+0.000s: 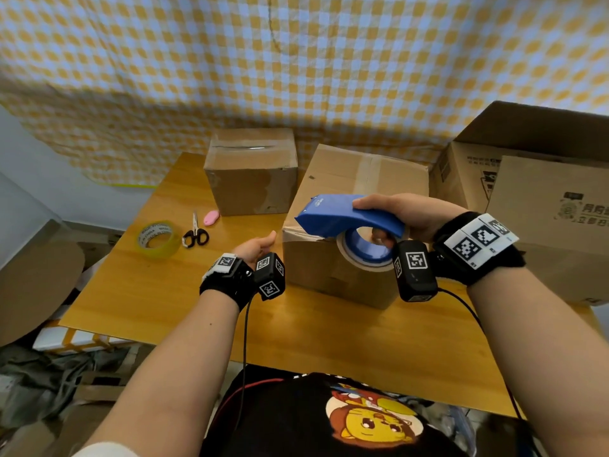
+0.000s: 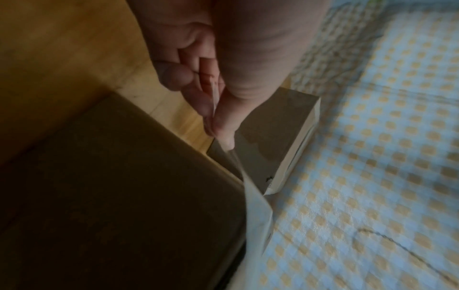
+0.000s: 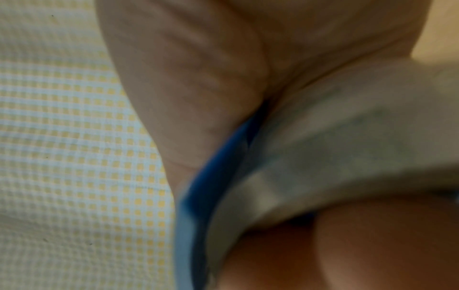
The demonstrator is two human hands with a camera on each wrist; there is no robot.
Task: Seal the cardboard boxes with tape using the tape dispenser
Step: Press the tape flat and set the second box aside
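Gripping the blue plastic tape dispenser by its handle, the right hand holds it above the near top edge of the large brown cardboard box on the wooden bench; thumb on top, fingers through the roll. The left hand, just left of that box, has its grip pinched on a strip of clear tape, thumb against fingertips.

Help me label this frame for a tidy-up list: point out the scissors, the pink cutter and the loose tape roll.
scissors (image 1: 195, 235): head view, on the black handles.
pink cutter (image 1: 211, 217): head view, middle of its body.
loose tape roll (image 1: 159, 239): head view, on its yellowish rim.
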